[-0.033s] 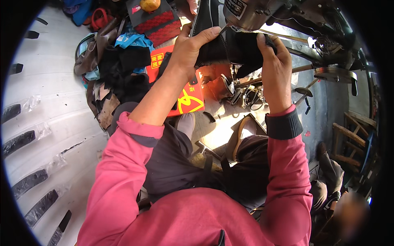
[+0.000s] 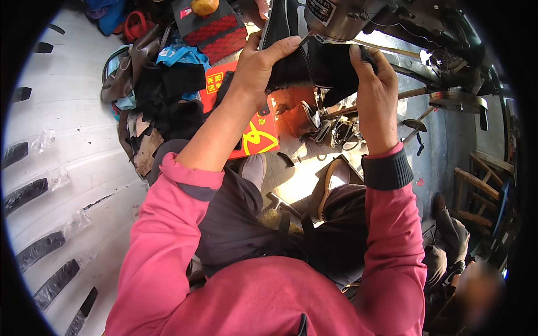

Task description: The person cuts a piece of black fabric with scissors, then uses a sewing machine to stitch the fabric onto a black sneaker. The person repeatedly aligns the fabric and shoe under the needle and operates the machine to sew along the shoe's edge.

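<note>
My left hand (image 2: 255, 70) is closed on the left part of a black leather shoe piece (image 2: 286, 61), thumb lying on top. My right hand (image 2: 372, 84) grips the dark right part of the same piece, thumb on top, fingers curled over its edge. The piece is raised under the metal head of a sewing machine (image 2: 330, 17), whose pointed lower tip (image 2: 305, 39) meets it between my hands. A line of stitching shows on the leather. The fingers beneath the piece are hidden.
Clothes and bags (image 2: 157, 95), red boxes (image 2: 255, 140), patterned boxes (image 2: 207, 33) with a round fruit (image 2: 204, 7), metal clutter (image 2: 342, 129) and a hammer-like tool (image 2: 283, 204) lie around. At right are wooden stools (image 2: 476, 190) and another person's leg (image 2: 454, 235). Black strips (image 2: 39, 246) line the pale left surface.
</note>
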A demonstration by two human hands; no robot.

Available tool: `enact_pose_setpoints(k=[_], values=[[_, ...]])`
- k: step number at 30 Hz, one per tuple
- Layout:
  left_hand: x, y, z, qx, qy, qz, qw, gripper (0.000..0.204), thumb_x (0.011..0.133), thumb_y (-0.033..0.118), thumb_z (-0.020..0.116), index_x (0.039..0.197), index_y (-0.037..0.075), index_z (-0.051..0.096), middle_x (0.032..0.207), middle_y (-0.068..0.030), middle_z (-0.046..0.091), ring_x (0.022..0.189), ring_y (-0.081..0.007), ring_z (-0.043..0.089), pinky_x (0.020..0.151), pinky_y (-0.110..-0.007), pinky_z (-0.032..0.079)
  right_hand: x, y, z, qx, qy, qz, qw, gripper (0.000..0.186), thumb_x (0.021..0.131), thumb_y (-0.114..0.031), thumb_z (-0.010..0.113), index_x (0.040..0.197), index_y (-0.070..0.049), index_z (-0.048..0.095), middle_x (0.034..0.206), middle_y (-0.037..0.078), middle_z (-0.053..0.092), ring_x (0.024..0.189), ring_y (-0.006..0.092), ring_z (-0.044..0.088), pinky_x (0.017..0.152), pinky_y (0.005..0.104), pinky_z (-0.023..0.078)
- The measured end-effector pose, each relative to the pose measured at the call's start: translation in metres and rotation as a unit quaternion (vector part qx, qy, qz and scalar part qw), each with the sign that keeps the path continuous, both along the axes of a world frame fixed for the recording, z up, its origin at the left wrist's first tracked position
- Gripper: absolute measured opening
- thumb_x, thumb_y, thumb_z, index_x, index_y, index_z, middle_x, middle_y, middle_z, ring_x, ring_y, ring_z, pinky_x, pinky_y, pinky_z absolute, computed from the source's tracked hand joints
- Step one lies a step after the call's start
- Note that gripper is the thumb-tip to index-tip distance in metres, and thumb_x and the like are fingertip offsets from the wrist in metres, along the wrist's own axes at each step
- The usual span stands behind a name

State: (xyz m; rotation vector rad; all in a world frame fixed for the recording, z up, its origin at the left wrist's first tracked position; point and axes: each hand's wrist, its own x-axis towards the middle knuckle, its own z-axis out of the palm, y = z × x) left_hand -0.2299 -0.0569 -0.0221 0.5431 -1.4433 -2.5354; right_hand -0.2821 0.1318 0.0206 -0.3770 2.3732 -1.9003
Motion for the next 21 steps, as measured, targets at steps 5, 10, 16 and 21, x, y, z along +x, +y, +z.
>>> enact_pose_setpoints(k=[5, 10, 16, 21], values=[[-0.003, 0.0, -0.004, 0.014, 0.036, 0.004, 0.999, 0.067, 0.086, 0.021, 0.086, 0.135, -0.004, 0.049, 0.117, -0.0146, 0.068, 0.101, -0.0232, 0.072, 0.09, -0.037, 0.062, -0.004, 0.001, -0.007, -0.034, 0.007, -0.003, 0.999, 0.029, 0.104, -0.024, 0.068, 0.108, 0.005, 0.068, 0.088, 0.003, 0.068, 0.082, 0.0078, 0.055, 0.074, 0.0243, 0.047], [-0.004, 0.0, -0.009, -0.01, 0.043, 0.01, 0.999, 0.071, 0.086, 0.021, 0.087, 0.138, -0.006, 0.047, 0.121, -0.0145, 0.067, 0.107, -0.0221, 0.07, 0.097, -0.034, 0.057, -0.018, 0.023, -0.008, -0.018, -0.018, -0.02, 0.999, 0.029, 0.103, -0.019, 0.068, 0.117, 0.006, 0.067, 0.097, 0.011, 0.075, 0.085, 0.0118, 0.069, 0.078, 0.0259, 0.057], [-0.004, -0.001, -0.01, -0.005, 0.034, 0.003, 0.999, 0.073, 0.086, 0.022, 0.087, 0.139, -0.007, 0.046, 0.122, -0.0148, 0.067, 0.11, -0.0213, 0.068, 0.102, -0.033, 0.052, -0.035, 0.059, 0.0, -0.038, -0.025, 0.002, 0.999, 0.037, 0.103, -0.015, 0.067, 0.129, 0.01, 0.058, 0.098, 0.023, 0.077, 0.089, 0.0255, 0.079, 0.085, 0.0315, 0.063], [-0.004, -0.002, -0.011, -0.005, 0.018, 0.008, 1.0, 0.075, 0.084, 0.021, 0.087, 0.139, -0.008, 0.046, 0.12, -0.0152, 0.067, 0.108, -0.0211, 0.068, 0.1, -0.032, 0.053, -0.057, 0.09, 0.009, 0.066, 0.072, -0.058, 0.994, 0.043, 0.1, -0.026, 0.073, 0.13, 0.004, 0.064, 0.098, 0.013, 0.079, 0.089, 0.0181, 0.075, 0.085, 0.0272, 0.058]])
